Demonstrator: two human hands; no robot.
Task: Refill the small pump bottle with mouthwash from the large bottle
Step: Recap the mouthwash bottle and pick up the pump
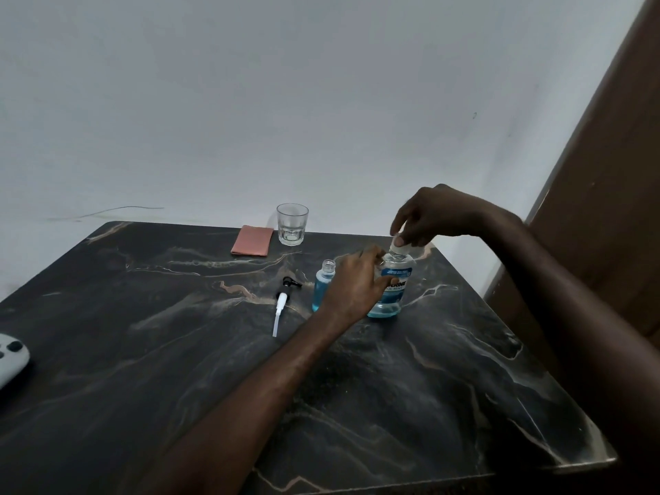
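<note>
The large mouthwash bottle (393,291) stands upright on the dark marble table (178,351), with blue liquid low in it. My left hand (353,284) wraps around its body. My right hand (425,216) comes from above, its fingers closed on the bottle's white cap (400,249). Just left of it stands the small bottle (323,289), uncapped and holding blue liquid. Its pump head (284,300), black top and white tube, lies flat on the table to the left.
An empty drinking glass (292,224) and a folded pink cloth (251,240) sit near the table's far edge by the wall. A white game controller (10,357) lies at the left edge. A brown wooden panel (607,173) rises on the right.
</note>
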